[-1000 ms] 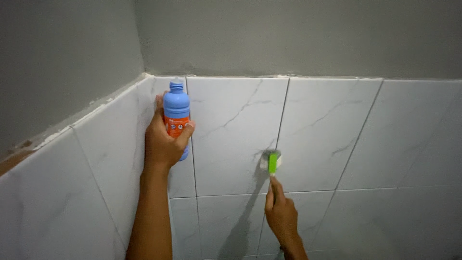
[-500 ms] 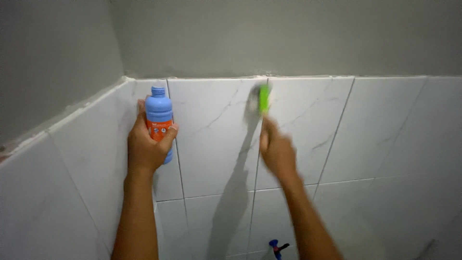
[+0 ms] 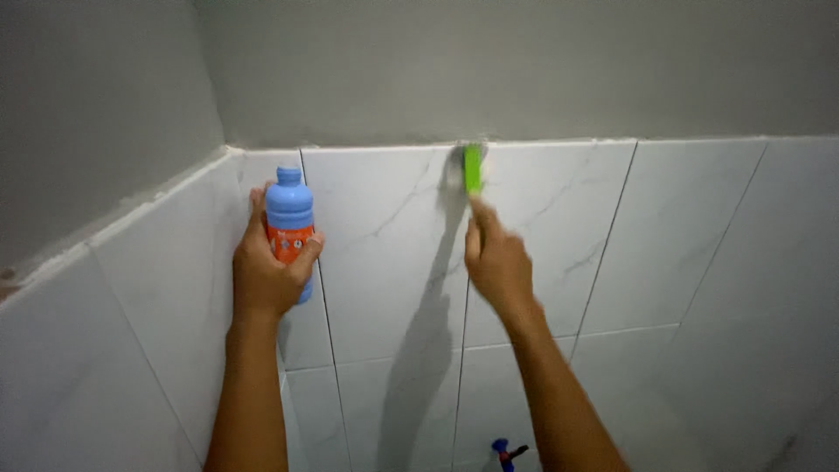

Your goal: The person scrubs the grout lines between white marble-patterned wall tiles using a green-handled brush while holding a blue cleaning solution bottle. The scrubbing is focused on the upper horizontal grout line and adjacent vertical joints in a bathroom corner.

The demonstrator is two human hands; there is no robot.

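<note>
- Since a half second ago the green brush (image 3: 473, 169) has crept up slightly to the tile top edge; a second ago it sat much lower, mid-tile on the same grout line. Blue bottle barely shifted.
- Green brush: head upright against the white marble-look tiles (image 3: 384, 245), right at the top edge where tile meets the grey painted wall (image 3: 524, 70); it sits on the vertical grout line (image 3: 463, 297). Bristle side blurred, contact with the tile likely but not sharp.
- Open tile to the right of the brush and below it; left of it one bare tile, then the bottle.
- Right hand (image 3: 496, 262): closed on the brush handle, index finger stretched up along it, arm reaching up from bottom centre.
- Left hand (image 3: 266, 271): wrapped around the blue bottle (image 3: 289, 223) with orange label, thumb across the label, bottle upright, cap end up, close to the tile near the corner; touching or not, cannot tell.
- Hands well apart, about one tile between them.
- Corner of two tiled walls at left; grey wall above both.
- Small blue tap (image 3: 502, 453) at the bottom edge, below the right arm.
- Dim light, arm shadow on the tile under the brush.
</note>
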